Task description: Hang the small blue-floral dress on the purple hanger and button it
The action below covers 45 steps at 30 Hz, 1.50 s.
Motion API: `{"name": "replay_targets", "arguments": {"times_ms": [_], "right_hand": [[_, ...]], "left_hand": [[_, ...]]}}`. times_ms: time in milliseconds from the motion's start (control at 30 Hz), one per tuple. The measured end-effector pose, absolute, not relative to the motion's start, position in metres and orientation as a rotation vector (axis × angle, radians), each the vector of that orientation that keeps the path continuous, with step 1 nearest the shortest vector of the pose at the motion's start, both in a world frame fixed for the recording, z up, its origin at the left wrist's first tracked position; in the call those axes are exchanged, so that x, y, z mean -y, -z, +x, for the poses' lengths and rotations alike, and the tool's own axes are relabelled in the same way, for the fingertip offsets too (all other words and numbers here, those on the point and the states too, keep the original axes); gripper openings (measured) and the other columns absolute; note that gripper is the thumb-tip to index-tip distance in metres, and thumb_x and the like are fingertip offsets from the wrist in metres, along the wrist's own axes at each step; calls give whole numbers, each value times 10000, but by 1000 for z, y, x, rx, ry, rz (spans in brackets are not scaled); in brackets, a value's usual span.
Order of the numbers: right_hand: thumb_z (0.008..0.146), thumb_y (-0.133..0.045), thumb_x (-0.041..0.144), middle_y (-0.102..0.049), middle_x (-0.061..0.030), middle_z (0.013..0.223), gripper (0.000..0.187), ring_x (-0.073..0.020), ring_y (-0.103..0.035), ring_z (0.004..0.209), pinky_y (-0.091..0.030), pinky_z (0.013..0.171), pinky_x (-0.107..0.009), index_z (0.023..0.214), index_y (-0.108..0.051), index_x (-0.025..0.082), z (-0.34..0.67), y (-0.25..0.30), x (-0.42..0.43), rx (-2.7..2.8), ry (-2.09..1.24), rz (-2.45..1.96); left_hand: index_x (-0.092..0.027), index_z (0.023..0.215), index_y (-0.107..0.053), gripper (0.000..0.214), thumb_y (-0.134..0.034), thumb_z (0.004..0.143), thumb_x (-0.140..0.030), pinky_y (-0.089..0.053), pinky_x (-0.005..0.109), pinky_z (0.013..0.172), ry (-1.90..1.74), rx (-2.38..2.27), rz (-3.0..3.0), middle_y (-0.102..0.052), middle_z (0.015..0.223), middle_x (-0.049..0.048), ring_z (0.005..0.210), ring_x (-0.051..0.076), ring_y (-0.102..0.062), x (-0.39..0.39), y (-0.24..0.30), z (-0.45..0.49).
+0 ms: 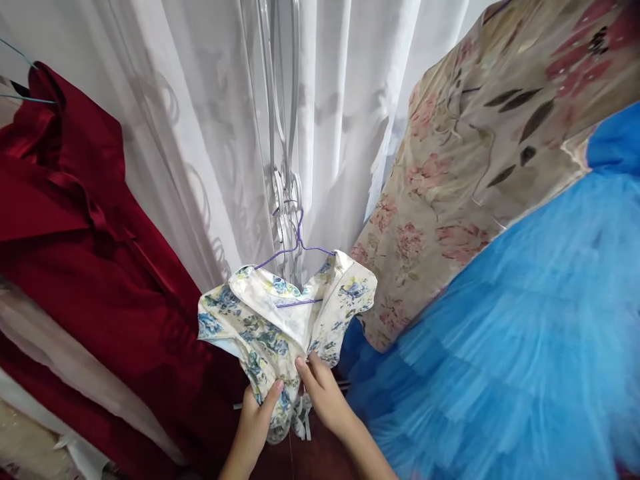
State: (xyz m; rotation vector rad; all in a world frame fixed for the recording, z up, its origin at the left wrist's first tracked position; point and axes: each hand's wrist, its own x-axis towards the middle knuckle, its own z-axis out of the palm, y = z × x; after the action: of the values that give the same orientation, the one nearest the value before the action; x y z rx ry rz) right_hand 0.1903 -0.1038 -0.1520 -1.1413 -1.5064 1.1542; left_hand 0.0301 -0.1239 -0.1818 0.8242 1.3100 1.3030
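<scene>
A small white dress with a blue flower print (pixel 273 320) hangs on a purple wire hanger (pixel 299 241) in front of a white curtain. My left hand (pixel 256 420) grips the lower left of the dress, with the thumb pressed on the cloth. My right hand (pixel 323 390) pinches the cloth at the dress's middle front. Both hands are closed on the fabric. The lower part of the dress is bunched between them.
A dark red satin garment (pixel 85 253) hangs at the left on a wire hanger. A beige dress with pink flowers (pixel 480 153) and a blue tulle skirt (pixel 525 347) crowd in from the right. A white sheer curtain (pixel 210 133) covers the back.
</scene>
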Motion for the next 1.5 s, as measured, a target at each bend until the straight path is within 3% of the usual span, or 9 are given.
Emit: {"name": "replay_targets", "arguments": {"times_ms": [300,467,600,800,967,1100,1167,1367,1500], "right_hand": [[992,-411,532,-491,34,590,405,-149,-454,569,-364,603,-281,739,-462,220,194,145,105,1474,-1235,-966],[897,-570,581,-537,34,557,404,-129,-472,518,-343,551,-258,781,-520,198,197,148,102,1353,-1386,-936],[843,-629,580,-488,63,454,424,-88,-362,411,-255,455,-231,720,-496,197,208,146,104,1193,-1437,-951],[794,-674,497,-548,47,419,350,-73,-346,337,-226,396,-213,699,-537,189,229,144,115,1141,-1496,-1033],[762,-705,363,-563,48,422,235,-89,-432,358,-315,409,-209,714,-577,173,231,144,120,1169,-1493,-999],[755,-687,293,-569,46,417,170,-86,-448,360,-327,407,-197,704,-588,164,240,139,115,1242,-1538,-1015],[765,-669,297,-579,39,419,167,-77,-425,347,-304,390,-190,699,-605,158,248,129,108,1275,-1548,-1027],[742,-684,294,-491,58,382,284,-45,-303,320,-200,338,-188,522,-551,173,250,53,61,1168,-1390,-897],[720,-721,314,-519,57,436,235,-38,-315,331,-189,325,-183,592,-602,156,233,0,35,1091,-1349,-764]], "left_hand": [[-147,1215,-635,609,-795,713,-452,-464,405,1051,-1341,-1377,874,-674,1246,135,1253,321,-569,127,196,-5],[-152,1190,-643,598,-797,705,-467,-468,411,1043,-1362,-1338,837,-681,1230,135,1231,320,-586,138,199,18],[-170,1117,-662,523,-790,702,-461,-505,399,985,-1400,-1365,823,-717,1114,120,1179,327,-616,145,194,43],[-221,1136,-503,460,-742,759,-331,-462,440,994,-2249,-1740,1124,-553,1193,107,1122,269,-575,149,198,59],[-235,1158,-548,325,-625,856,-328,-497,408,865,-1551,-1518,1612,-623,1083,124,979,280,-626,144,195,92],[-280,915,-567,103,-563,883,-377,-472,403,747,-1408,-1436,1714,-622,826,93,781,269,-610,130,186,114],[-284,822,-531,111,-544,887,-374,-452,399,707,-1386,-1427,1746,-584,743,77,720,258,-584,125,182,118],[-288,729,-459,141,-495,863,-262,-362,389,587,-1181,-1406,1889,-506,644,58,585,239,-547,130,177,124],[-294,780,-529,114,-495,829,-197,-341,409,573,-949,-1376,2114,-583,716,109,619,286,-604,125,167,118]]}}
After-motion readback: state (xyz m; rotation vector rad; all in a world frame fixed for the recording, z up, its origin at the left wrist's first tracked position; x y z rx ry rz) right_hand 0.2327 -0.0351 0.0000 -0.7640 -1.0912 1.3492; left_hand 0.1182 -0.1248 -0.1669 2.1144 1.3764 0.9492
